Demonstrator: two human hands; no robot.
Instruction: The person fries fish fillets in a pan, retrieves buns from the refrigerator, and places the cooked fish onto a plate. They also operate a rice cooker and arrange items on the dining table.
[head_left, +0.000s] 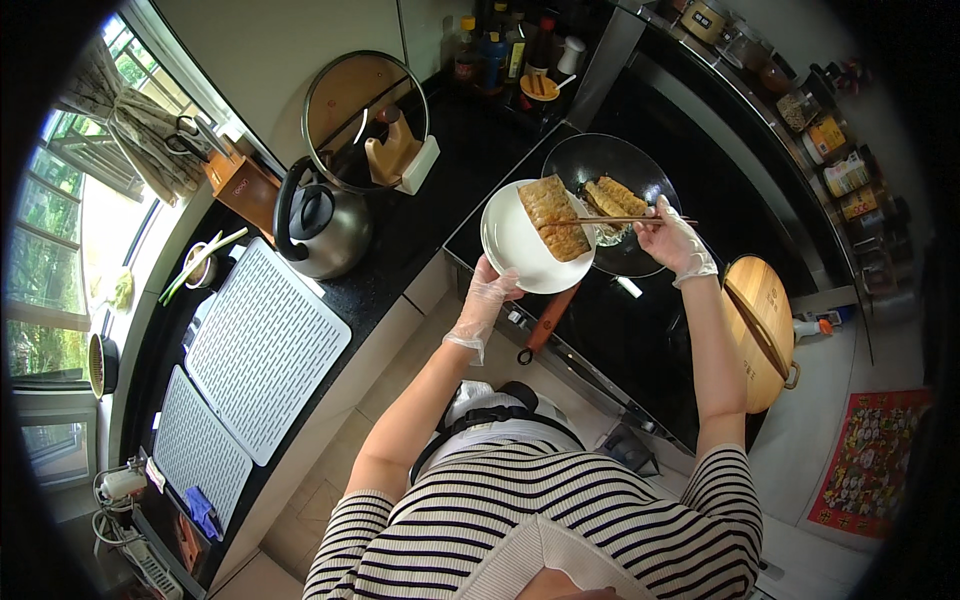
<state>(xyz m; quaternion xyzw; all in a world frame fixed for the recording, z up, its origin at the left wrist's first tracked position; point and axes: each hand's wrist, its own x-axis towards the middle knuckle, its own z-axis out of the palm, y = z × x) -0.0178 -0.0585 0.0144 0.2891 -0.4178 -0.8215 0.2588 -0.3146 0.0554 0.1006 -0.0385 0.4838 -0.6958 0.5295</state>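
Observation:
My left hand (486, 300), in a clear disposable glove, holds the edge of a round white plate (506, 247). The plate is raised beside and partly over a dark wok (651, 172). My right hand (667, 244), gloved too, grips wooden chopsticks (611, 220). Their tips meet a large browned piece of fried food (553, 217), apparently fish, at the plate; whether it rests fully on the plate I cannot tell. More browned pieces (616, 196) lie in the wok, with bubbling oil next to them. The wok's wooden handle (549, 322) points toward my body.
A wooden lid (757, 330) stands at the cooktop's right. Left of the cooktop are a steel kettle (330, 225), a glass lid (319, 112) in a stand, a knife block (244, 187) and a slotted drying mat (270, 352). Bottles (493, 56) line the back corner.

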